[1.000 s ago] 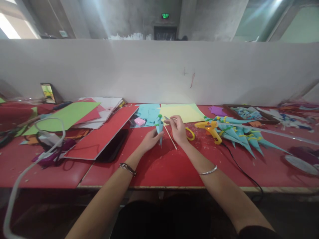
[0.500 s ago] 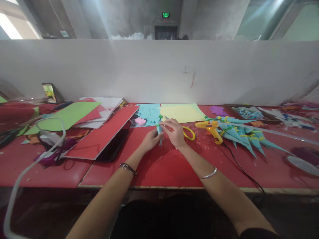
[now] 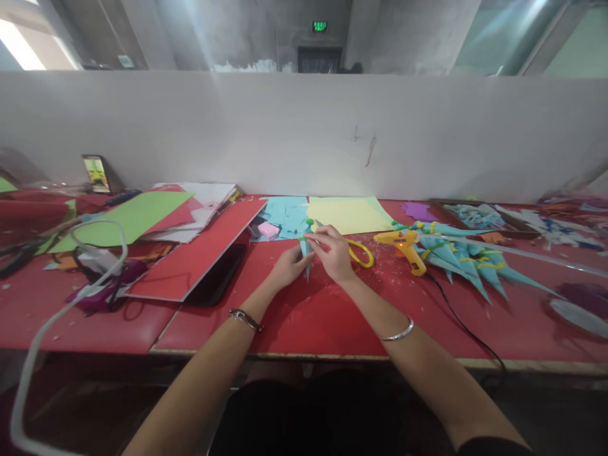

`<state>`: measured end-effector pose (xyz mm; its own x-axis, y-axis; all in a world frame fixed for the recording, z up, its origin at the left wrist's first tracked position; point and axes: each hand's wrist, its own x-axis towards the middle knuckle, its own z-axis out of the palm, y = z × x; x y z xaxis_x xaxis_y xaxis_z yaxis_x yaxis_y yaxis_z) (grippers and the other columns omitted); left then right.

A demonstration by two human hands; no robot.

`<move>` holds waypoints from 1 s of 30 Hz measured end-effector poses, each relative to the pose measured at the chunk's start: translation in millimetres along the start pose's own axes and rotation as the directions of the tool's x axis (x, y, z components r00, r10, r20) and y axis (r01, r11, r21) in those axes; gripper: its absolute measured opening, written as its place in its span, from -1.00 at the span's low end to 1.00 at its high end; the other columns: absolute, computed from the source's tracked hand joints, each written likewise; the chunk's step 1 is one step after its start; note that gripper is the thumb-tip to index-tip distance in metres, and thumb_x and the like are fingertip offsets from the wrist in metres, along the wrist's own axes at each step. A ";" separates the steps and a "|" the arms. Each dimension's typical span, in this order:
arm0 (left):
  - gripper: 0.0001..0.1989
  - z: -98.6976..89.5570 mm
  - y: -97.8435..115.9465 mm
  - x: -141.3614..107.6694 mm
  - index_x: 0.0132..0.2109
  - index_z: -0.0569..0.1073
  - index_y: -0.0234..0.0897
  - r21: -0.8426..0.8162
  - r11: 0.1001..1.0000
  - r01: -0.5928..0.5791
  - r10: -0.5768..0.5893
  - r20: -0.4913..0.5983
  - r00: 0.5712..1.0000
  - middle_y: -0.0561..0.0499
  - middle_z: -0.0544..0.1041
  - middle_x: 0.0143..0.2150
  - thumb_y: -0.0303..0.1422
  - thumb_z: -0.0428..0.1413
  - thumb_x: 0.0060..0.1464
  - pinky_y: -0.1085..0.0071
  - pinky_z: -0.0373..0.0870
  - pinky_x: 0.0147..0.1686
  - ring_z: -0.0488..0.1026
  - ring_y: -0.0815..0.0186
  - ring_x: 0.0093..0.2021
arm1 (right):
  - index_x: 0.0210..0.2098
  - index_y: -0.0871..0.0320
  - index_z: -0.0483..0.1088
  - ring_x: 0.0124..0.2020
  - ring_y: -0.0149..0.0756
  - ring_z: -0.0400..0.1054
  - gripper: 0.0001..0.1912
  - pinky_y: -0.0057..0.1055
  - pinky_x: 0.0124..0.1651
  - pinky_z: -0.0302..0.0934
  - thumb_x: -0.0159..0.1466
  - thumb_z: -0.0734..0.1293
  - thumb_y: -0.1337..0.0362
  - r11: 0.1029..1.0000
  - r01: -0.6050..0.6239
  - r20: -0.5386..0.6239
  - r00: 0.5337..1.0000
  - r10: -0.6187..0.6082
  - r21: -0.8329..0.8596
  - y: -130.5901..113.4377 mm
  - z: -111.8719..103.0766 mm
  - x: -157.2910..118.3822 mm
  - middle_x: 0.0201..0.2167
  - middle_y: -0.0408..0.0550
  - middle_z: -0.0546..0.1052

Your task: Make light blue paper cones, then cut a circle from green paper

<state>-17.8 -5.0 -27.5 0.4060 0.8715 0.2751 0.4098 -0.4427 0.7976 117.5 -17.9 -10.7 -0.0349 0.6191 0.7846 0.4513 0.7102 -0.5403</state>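
A narrow light-blue paper cone (image 3: pixel 306 252) points downward in front of me, with a green pom-pom (image 3: pixel 310 222) at its top and a bit of green trim below that. My left hand (image 3: pixel 289 266) is closed around the cone's lower part. The fingertips of my right hand (image 3: pixel 335 252) pinch at the cone's upper edge by the green trim; whatever small piece is between them is hidden. Behind my right hand is a pair of scissors with yellow handles (image 3: pixel 363 254), its middle covered by the hand. A yellow glue gun (image 3: pixel 401 244) rests to the right.
Several finished blue cones with yellow trim (image 3: pixel 468 259) lie right of the glue gun. Blue paper pieces (image 3: pixel 285 215) and yellow paper (image 3: pixel 349 214) are at the back. A red board (image 3: pixel 194 259) leans over a dark object at left, near a white cable (image 3: pixel 45 329).
Both hands keep their hold on the cone, with only slight finger movement visible. The whole view has shifted slightly; the objects on the table look the same.
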 end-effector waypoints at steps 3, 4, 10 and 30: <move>-0.71 0.6 -0.2 0.6 -0.40 0.27 -0.30 0.011 1.000 -0.013 0.013 -0.009 1.000 0.09 0.38 -0.56 -0.14 -0.09 0.02 0.49 0.20 -0.54 0.29 0.40 -0.57 | -0.29 0.06 0.48 -0.29 -0.32 0.29 -0.81 -0.38 -0.19 0.22 0.20 0.23 0.31 1.000 -0.005 0.006 1.000 0.005 0.015 -0.3 -0.1 -0.3 -0.39 -0.09 0.35; -0.71 0.9 -0.2 0.8 -0.40 0.27 -0.30 0.013 1.000 -0.013 0.013 -0.008 1.000 0.09 0.38 -0.56 -0.14 -0.09 0.02 0.49 0.19 -0.55 0.28 0.40 -0.57 | -0.29 0.06 0.48 -0.28 -0.32 0.29 -0.80 -0.37 -0.19 0.22 0.20 0.22 0.30 1.000 -0.008 0.008 1.000 0.007 0.019 -0.5 -0.2 -0.3 -0.39 -0.09 0.35; -0.71 0.8 2.7 -0.1 -0.42 0.27 -0.30 0.049 0.999 -0.015 0.015 -0.009 1.000 0.10 0.36 -0.58 -0.15 -0.09 0.02 0.49 0.16 -0.55 0.26 0.40 -0.57 | -0.35 0.07 0.47 -0.31 -0.32 0.30 -0.84 -0.35 -0.18 0.23 0.19 0.24 0.30 0.998 -0.039 -0.008 0.999 0.039 0.041 -1.3 -1.0 0.7 -0.40 -0.09 0.36; -0.68 0.8 4.1 0.2 -0.36 0.33 -0.34 0.132 0.991 -0.024 0.024 -0.002 1.000 0.06 0.40 -0.51 -0.14 -0.10 0.01 0.48 0.16 -0.50 0.25 0.39 -0.52 | -0.39 0.09 0.46 -0.32 -0.30 0.33 -0.87 -0.33 -0.18 0.24 0.15 0.25 0.34 0.989 -0.100 -0.015 0.995 0.102 0.108 1.9 0.1 0.0 -0.41 -0.10 0.38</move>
<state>-15.3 -6.8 -24.6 0.4142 0.8610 0.2953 0.5042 -0.4871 0.7131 118.3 -16.5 -11.8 0.0249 0.6833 0.7297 0.3537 0.6767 -0.6457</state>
